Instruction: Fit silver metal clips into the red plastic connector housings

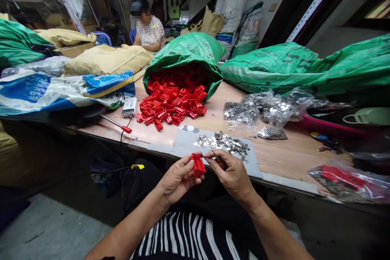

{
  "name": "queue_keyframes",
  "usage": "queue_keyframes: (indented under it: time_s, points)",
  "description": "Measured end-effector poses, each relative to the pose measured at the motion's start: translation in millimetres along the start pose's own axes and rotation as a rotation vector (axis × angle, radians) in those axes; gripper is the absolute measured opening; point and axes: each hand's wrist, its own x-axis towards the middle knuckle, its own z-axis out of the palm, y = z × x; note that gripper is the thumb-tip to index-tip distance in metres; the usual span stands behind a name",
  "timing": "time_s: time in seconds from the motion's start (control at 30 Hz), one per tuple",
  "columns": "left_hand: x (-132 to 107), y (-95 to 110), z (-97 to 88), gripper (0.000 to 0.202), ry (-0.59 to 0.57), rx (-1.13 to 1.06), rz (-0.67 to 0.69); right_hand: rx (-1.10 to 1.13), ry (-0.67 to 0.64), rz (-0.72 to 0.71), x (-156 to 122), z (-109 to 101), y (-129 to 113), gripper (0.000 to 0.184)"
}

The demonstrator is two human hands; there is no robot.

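Note:
Between the thumb and fingers of my left hand [179, 176] is a small red plastic box-shaped part [198, 165], its hollow side facing up. My right hand [230, 170] is closed just right of it, with the fingertips pinched near the part's upper edge. A thin tool with an orange-brown handle [222, 163] shows partly inside the right hand; its exact kind is hidden by the fingers. Something tiny and dark sits at the right fingertips, too small to make out. Beyond my hands, small shiny metal pieces [224, 141] lie spread on a grey mat [254, 162].
Red parts [170, 105] spill from a green sack [191, 46] onto the table. Bags of metal pieces [243, 111] lie on the right. On the left are a white device [129, 107] with a cable and a red-tipped rod [117, 124]. A person [150, 28] sits across.

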Motion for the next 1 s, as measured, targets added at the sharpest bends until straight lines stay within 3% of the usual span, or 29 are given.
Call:
queue_keyframes:
  time_s: [0.43,0.6,0.77,1.0]
  points:
    - [2.0,-5.3,-3.1,0.026,-0.063,-0.089,-0.118,-0.155,-0.282,-0.273,7.8,-22.3,2.3,0.015]
    - [2.4,-7.7,-2.5,0.026,-0.047,-0.077,-0.159,-0.251,-0.396,-0.285,10.8,-25.1,3.5,0.018]
    - [3.2,-9.9,-4.1,0.027,-0.04,-0.098,-0.189,-0.271,-0.406,-0.279,10.7,-22.9,4.4,0.017]
    - [3.1,-11.3,-6.4,0.036,-0.093,-0.121,-0.213,-0.127,-0.361,-0.254,10.1,-20.9,6.9,0.013]
